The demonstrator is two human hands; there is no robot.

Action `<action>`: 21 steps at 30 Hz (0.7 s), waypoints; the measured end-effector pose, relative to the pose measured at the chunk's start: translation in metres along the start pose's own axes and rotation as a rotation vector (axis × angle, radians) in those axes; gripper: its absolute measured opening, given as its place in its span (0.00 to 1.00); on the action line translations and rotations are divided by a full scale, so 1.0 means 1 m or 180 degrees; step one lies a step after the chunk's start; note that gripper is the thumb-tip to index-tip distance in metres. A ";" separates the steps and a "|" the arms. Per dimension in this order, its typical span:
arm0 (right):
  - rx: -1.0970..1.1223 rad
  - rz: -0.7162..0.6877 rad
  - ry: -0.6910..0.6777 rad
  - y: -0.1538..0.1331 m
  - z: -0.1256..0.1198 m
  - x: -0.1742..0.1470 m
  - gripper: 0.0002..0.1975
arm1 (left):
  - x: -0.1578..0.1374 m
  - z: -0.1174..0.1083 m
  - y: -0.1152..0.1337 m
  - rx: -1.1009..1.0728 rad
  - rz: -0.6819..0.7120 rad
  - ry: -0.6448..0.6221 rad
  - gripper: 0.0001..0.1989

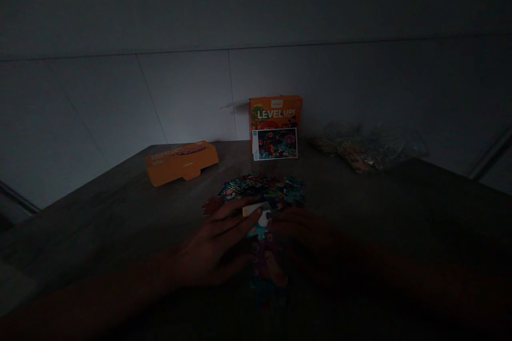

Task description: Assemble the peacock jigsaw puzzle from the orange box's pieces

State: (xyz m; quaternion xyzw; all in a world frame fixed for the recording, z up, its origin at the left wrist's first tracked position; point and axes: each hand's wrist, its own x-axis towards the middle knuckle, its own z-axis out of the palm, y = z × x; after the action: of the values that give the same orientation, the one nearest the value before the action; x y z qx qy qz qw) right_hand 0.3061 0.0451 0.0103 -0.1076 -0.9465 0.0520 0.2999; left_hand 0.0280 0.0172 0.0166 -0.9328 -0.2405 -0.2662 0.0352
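My left hand lies over several puzzle pieces with its fingers stretched apart. One fingertip rests on a pale puzzle piece with a white patch. From the other side comes my right hand, its fingers close together and their tips at the edge of a puzzle piece beside the white patch; deep shadow hides its thumb. Below, between both hands, a strip of joined puzzle in purple and teal runs toward me. Just beyond the fingers is a heap of loose puzzle pieces, mostly dark teal with some red.
An orange box marked "LEVEL UP!" stands against the wall, a picture card leaning on its front. An orange box lid lies at the back left. Clear plastic bags with pieces inside lie at the back right. The light is very dim.
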 end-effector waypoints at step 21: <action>0.0268 0.0202 0.0607 0.006 -0.003 0.001 0.17 | 0.003 -0.003 -0.003 -0.0153 0.0436 -0.0420 0.35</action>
State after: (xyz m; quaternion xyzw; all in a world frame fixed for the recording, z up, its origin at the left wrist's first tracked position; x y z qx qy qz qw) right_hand 0.3078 0.0516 0.0121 -0.1293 -0.9067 0.0907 0.3911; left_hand 0.0278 0.0205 0.0203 -0.9631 -0.1715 -0.2069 0.0150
